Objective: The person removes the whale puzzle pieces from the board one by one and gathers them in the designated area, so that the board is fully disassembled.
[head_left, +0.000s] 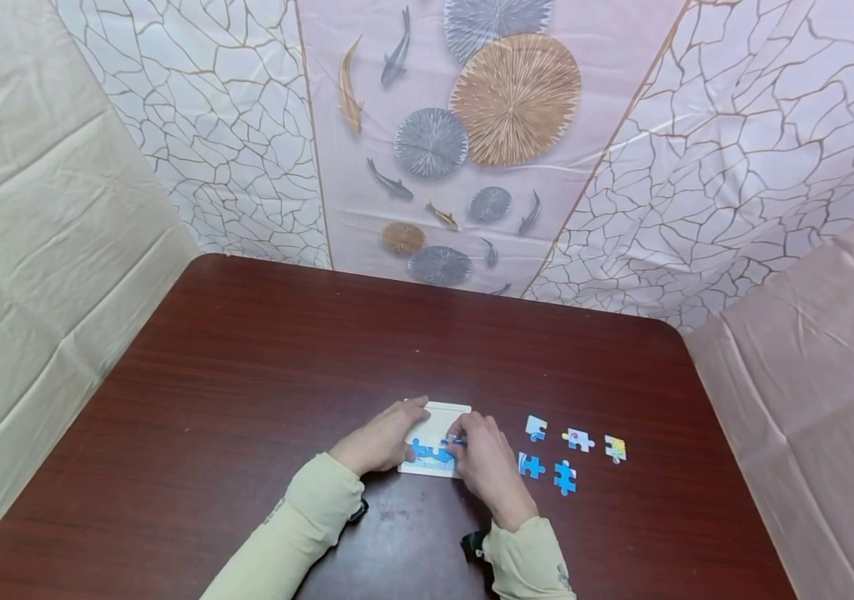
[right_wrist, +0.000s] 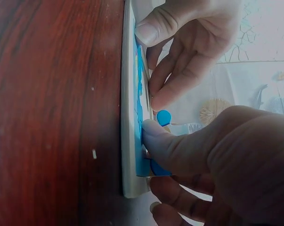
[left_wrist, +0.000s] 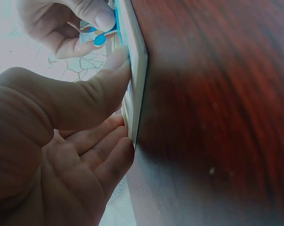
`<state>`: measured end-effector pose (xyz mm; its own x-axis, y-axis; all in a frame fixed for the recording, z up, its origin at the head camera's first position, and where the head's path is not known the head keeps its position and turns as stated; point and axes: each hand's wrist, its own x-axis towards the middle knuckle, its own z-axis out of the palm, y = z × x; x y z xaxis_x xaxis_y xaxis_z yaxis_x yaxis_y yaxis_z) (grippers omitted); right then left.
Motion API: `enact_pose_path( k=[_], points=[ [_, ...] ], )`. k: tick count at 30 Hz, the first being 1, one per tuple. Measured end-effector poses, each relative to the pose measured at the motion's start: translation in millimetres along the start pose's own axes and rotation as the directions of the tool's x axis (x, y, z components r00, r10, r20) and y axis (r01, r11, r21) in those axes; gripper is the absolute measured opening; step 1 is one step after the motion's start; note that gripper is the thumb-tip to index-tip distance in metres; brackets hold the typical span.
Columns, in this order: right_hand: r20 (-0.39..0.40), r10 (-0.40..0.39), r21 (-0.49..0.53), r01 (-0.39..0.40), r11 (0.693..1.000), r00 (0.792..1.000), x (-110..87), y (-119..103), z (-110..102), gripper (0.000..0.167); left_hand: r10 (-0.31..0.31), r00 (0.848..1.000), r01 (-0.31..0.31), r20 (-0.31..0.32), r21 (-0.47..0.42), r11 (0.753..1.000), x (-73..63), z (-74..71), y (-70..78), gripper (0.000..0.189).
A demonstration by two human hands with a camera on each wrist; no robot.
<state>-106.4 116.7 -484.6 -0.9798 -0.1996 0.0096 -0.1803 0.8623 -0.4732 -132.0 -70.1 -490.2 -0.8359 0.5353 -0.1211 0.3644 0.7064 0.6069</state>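
Observation:
A small white puzzle tray point(head_left: 443, 419) lies flat on the table, with blue jigsaw pieces point(head_left: 432, 455) along its near part and bare white surface beyond. At its left side my left hand point(head_left: 382, 437) presses the thumb on the near corner while the fingers, fairly straight, touch the edge, as the left wrist view shows. My right hand point(head_left: 492, 467) pinches a blue-and-white puzzle piece point(right_wrist: 164, 117) between thumb and fingers, over the tray's right side. That piece point(left_wrist: 100, 40) is tilted up from the tray, and the fingers hide much of it.
Right of the tray lie several loose puzzle pieces, among them a light blue one point(head_left: 536, 427), a yellow one point(head_left: 615, 448) and a blue one point(head_left: 565, 477). The dark red-brown table point(head_left: 262, 350) meets patterned cloth point(head_left: 501, 225) at its back and sides.

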Motion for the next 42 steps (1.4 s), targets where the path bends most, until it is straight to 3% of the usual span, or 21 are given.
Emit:
enact_pose_path(
  k=[22, 42],
  points=[
    [-0.025, -0.101, -0.036, 0.100, 0.994, 0.995, -4.5, 0.7, 0.4, 0.023, 0.004, 1.000, -0.004, -0.002, -0.029, 1.000, -0.4, -0.1, -1.2, 0.058],
    [-0.040, -0.054, -0.049, 0.052, 0.997, 0.998, -3.2, 0.5, 4.1, 0.018, 0.012, 1.000, -0.012, 0.014, -0.040, 0.999, -2.6, -0.3, -2.0, 0.047]
  ],
)
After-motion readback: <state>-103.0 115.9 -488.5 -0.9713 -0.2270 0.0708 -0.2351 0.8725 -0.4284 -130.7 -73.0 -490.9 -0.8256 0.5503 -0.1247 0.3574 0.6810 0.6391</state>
